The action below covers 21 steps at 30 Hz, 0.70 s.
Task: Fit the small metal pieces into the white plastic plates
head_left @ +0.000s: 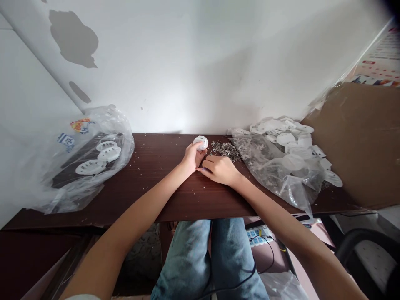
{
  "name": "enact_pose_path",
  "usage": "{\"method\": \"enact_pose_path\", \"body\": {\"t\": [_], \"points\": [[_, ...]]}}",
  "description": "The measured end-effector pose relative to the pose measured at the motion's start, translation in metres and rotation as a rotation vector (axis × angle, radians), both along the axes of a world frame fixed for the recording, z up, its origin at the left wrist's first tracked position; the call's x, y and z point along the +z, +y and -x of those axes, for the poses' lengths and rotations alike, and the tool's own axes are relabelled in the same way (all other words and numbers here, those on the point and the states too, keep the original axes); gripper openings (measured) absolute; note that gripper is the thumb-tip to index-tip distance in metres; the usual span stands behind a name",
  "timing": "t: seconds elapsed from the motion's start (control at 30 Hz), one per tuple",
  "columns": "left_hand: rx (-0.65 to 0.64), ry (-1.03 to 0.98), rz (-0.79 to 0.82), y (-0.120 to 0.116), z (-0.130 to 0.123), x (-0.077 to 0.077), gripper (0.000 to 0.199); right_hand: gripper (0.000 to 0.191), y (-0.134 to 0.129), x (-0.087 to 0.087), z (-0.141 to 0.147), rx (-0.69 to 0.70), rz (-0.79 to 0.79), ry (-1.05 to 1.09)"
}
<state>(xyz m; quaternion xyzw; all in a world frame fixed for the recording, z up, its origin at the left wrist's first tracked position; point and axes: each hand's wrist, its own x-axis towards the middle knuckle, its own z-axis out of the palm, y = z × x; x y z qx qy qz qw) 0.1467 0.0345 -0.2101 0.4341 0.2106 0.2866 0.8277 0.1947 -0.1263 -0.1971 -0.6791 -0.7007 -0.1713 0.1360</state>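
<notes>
My left hand (191, 158) is closed around the edge of a white round plastic disc (201, 143), with the thumb lying across it. Just to its right, my right hand (221, 169) has its fingers curled together, their tips close to the left palm. Whatever those fingers pinch, if anything, is too small to make out. Beyond the right hand lies a heap of small silvery metal pieces (227, 150) on the dark wooden table (178, 200).
On the left, a clear plastic bag (123, 121) holds white slotted discs (90, 167). To the right, more white discs (286, 138) are piled behind and on a clear plastic sheet or bag (265, 164). A cardboard box (362, 141) stands beyond. Tiny slivers are scattered across the table.
</notes>
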Motion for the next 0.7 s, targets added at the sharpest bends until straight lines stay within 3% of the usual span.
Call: {"method": "enact_pose_path", "body": {"t": [0.13,0.27,0.47,0.7], "points": [[0.000,-0.054,0.158,0.001,-0.001,0.002,0.017,0.033,-0.003,0.001,-0.006,-0.048,-0.045,0.012],[-0.007,-0.095,0.233,0.010,0.001,0.008,0.020,0.024,-0.008,0.005,-0.022,-0.190,-0.156,0.157],[-0.055,-0.101,0.023,0.019,0.008,0.015,0.034,0.021,-0.017,0.008,-0.056,-0.385,-0.289,0.380],[-0.063,-0.045,-0.122,0.012,0.008,0.015,0.042,0.022,-0.016,0.002,-0.063,-0.466,-0.169,0.373]]}}
